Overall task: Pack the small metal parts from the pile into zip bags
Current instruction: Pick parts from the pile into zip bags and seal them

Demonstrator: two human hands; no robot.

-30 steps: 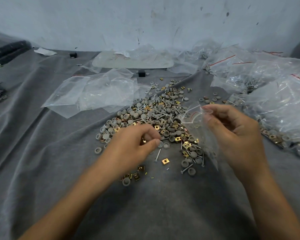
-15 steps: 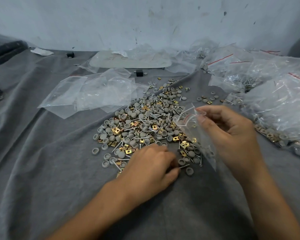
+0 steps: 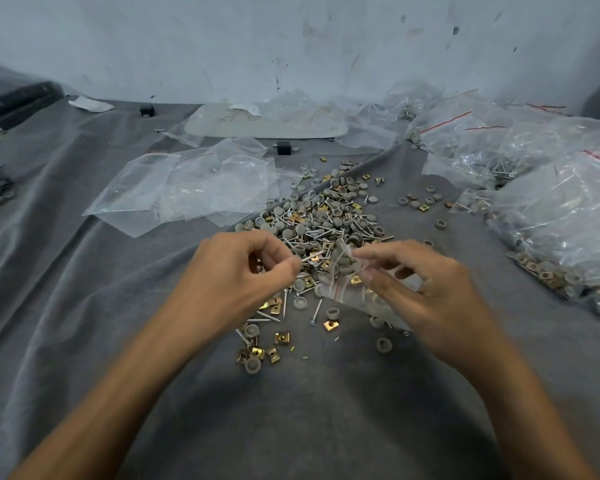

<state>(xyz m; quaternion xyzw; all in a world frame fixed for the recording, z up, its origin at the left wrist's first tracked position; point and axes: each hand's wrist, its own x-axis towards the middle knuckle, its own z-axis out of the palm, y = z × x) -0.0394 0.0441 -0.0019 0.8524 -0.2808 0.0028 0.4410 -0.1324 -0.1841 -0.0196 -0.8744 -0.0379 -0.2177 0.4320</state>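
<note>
At the near edge of the pile of small mixed parts, which lies on a wrinkled grey cloth, the right hand holds one small clear plastic zip bag. Its thumb and fingers are curled on the film near the mouth. The mouth faces the left hand, which is at the pile's near-left edge. That hand's fingers are curled, with the thumb pressed to the forefinger in a narrow pinch. A silver shank shows at the tips, so it appears to hold one or more of the slim silver screws; blur prevents a count.

Handling, as judged:
- The zip bag is thin, limp and slippery, and its mouth will collapse unless the lips are held apart. Grip it at the seal strip, where the film is stiffest.
- The screws are light, rigid and pointed. Take them by the shank and feed them head first, since a tip could pierce the film.
- The round grey caps are light and likely to roll.
- The square brass-coloured nuts lie flat; lift them by the edges.

Count:
- Hands: two
- Bags in hand: one
- Kinds of part: three
- Parts in the pile: too many to count
- Flat empty clear bags behind and left of the pile: at least three, overlapping
- Filled clear bags right of the pile: heaped, number cannot be told
</note>
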